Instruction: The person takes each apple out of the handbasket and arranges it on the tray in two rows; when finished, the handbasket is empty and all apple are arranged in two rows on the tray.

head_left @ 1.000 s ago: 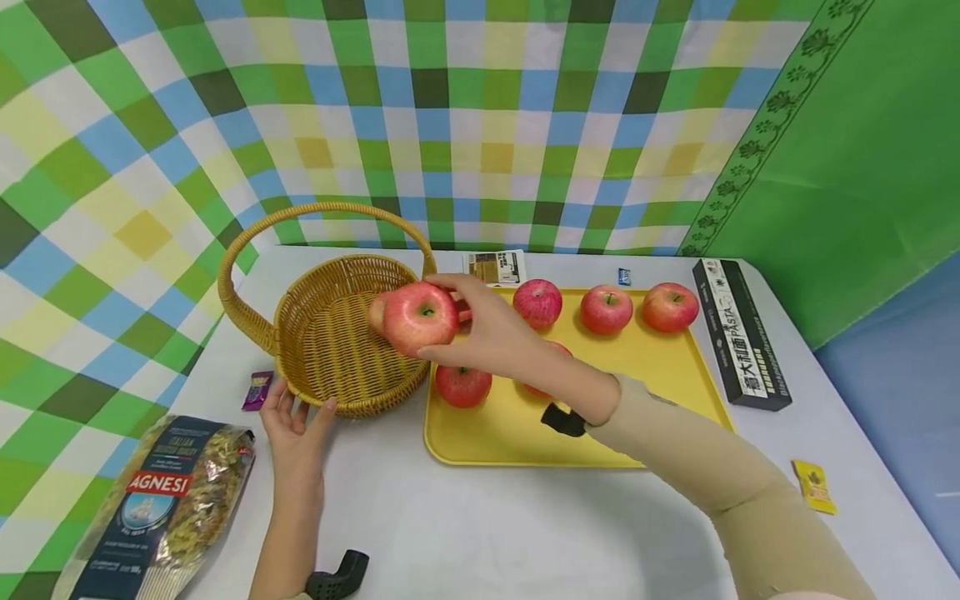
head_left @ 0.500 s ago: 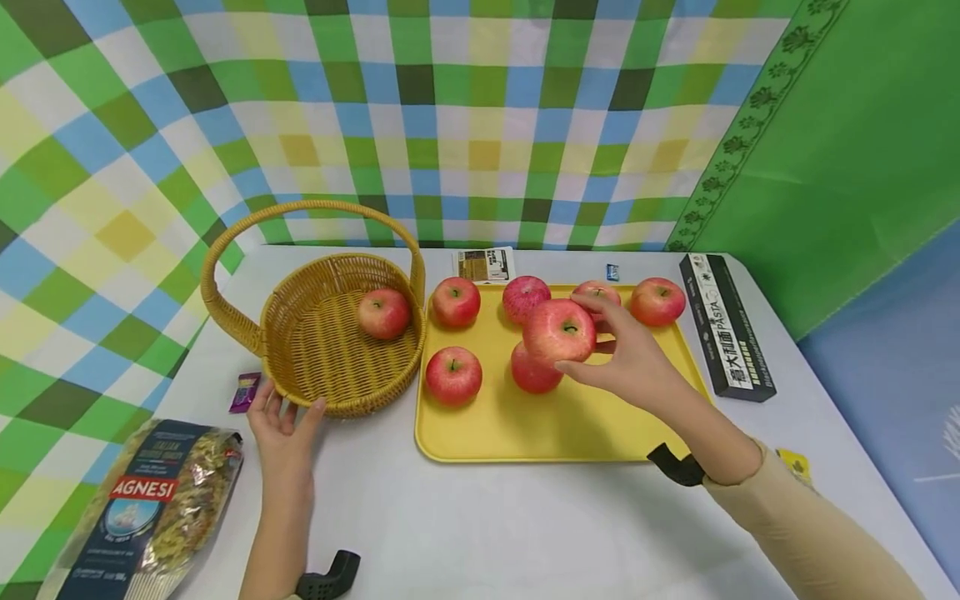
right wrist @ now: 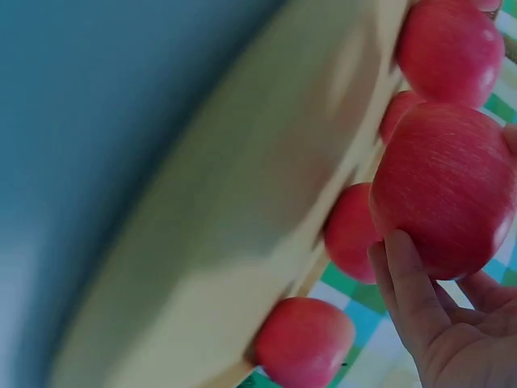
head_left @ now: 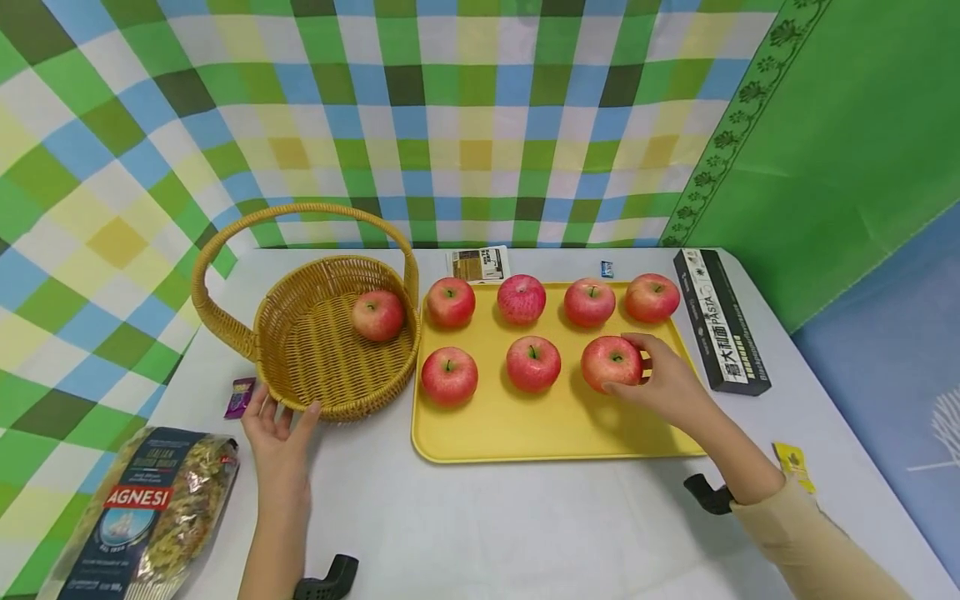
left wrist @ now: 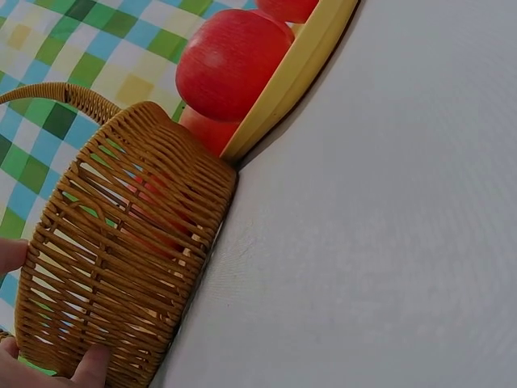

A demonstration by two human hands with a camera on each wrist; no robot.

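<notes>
My right hand (head_left: 667, 379) grips a red apple (head_left: 609, 364) between thumb and fingers, at the right end of the front row in the yellow tray (head_left: 555, 433). In the right wrist view, this apple (right wrist: 446, 190) has fingertips against its side. Several other red apples (head_left: 532, 364) sit in the tray in two rows. On the left stands a wicker basket (head_left: 360, 408) with an arched handle and one apple (head_left: 378, 315) inside. My left hand (head_left: 279, 429) holds the basket's near left side; its thumb (left wrist: 93, 365) presses the woven wall.
A black pasta box (head_left: 722, 321) lies right of the tray. At the lower left is an AGNESI pasta bag (head_left: 146, 508), near a purple packet (head_left: 240, 397). A yellow packet (head_left: 793, 465), a small blue packet (head_left: 606, 269) and a printed card (head_left: 478, 264) lie around the tray.
One apple was left in the basket or came into sight there as my right hand moved right, carrying its apple from beside the basket and down to the tray. My left hand stayed at the basket.
</notes>
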